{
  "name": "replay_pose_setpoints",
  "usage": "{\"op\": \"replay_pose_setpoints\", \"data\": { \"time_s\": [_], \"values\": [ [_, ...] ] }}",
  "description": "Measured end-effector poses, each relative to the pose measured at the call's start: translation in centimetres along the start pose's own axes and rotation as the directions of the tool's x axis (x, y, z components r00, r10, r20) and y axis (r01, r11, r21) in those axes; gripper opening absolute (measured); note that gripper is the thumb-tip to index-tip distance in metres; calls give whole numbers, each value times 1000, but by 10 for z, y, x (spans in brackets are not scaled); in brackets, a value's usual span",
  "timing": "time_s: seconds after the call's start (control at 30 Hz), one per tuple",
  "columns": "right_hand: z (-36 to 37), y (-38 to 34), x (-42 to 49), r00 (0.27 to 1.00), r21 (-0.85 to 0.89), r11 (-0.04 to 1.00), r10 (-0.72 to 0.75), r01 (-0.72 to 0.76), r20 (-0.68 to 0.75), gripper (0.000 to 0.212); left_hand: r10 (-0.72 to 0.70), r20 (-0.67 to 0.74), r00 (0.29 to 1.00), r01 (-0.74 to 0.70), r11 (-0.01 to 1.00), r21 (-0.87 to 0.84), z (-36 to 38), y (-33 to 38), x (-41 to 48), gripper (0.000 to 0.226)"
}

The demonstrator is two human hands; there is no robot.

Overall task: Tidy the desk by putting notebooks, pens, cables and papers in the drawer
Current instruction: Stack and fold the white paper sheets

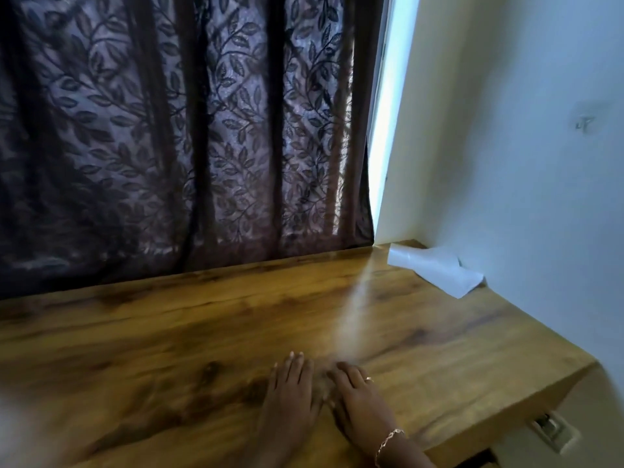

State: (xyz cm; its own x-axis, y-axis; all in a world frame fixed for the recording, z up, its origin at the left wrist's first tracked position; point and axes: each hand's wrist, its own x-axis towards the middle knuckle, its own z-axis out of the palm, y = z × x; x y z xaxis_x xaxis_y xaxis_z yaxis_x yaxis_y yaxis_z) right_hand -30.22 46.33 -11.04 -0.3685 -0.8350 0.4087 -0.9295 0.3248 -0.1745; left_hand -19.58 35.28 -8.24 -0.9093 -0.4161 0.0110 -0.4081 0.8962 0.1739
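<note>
A: Hands?
B: Left hand (pixel 293 390) and right hand (pixel 359 396) flat, fingers straight, grasping nothing, on the brown wooden counter (pixel 169 332).
A: Paper?
B: White curled paper sheet (pixel 435 270), far right corner by the wall.

We see a dim room: daylight slips past the dark curtain (pixel 189 130) at far right, streaking glare across the desk (pixel 439 349). Motion blur softens everything.
</note>
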Motion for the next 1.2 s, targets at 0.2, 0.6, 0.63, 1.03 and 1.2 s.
{"op": "replay_pose_setpoints", "data": {
  "time_s": [0.2,0.6,0.63,1.03,1.2],
  "values": [
    [-4,59,38,990,-76,993,76,-85,-117,39,45,-6,999,-45,998,-32,-12,13,73,63],
    [-11,166,50,955,-173,944,258,-281,-145,38,234,-34,972,-236,968,-86,38,47,191,53],
    [-14,176,51,952,-176,940,268,-292,-149,38,241,-34,970,-243,965,-96,40,53,199,52],
    [-43,344,76,956,-218,935,248,-278,-155,30,184,-20,983,-186,977,-104,27,160,286,64],
    [-49,406,95,971,-190,953,224,-237,-87,28,150,14,989,-145,976,-160,33,188,316,60]
  ]
}}
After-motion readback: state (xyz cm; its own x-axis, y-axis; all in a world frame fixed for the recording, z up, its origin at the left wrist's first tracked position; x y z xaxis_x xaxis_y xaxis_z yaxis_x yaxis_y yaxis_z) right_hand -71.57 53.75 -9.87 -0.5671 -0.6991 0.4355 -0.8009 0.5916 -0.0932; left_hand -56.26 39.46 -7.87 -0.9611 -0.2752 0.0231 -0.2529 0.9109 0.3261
